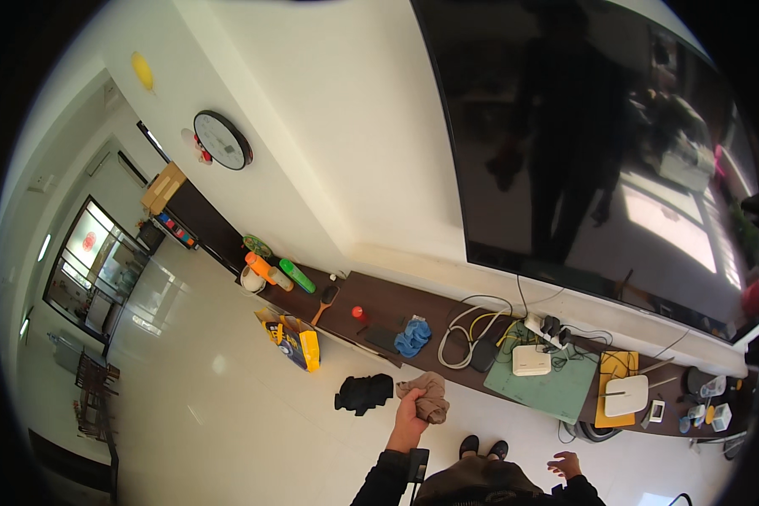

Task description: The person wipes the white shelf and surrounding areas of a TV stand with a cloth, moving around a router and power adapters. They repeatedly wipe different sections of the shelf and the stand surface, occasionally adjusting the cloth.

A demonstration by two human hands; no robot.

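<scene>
A crumpled brown cloth [428, 397] is bunched in my left hand [409, 419], in front of my body near the dark low cabinet [379, 294]. My right hand [565, 465] hangs at my side with fingers apart and nothing in it. On the floor beside the brown cloth lies a black bag or bundle of fabric [364, 393]. A blue cloth [412, 337] rests on the cabinet top, past my left hand. Close to it stand a small red item [358, 312] and a hairbrush [325, 305] with a wooden handle.
Along the cabinet are coiled cables [465, 338], a green mat [566, 386], a white box [531, 360], a white router [626, 395] and several bottles [296, 276]. A yellow-and-blue shopping bag [294, 341] stands on the floor. Above hang a large television [582, 158] and a wall clock [221, 140].
</scene>
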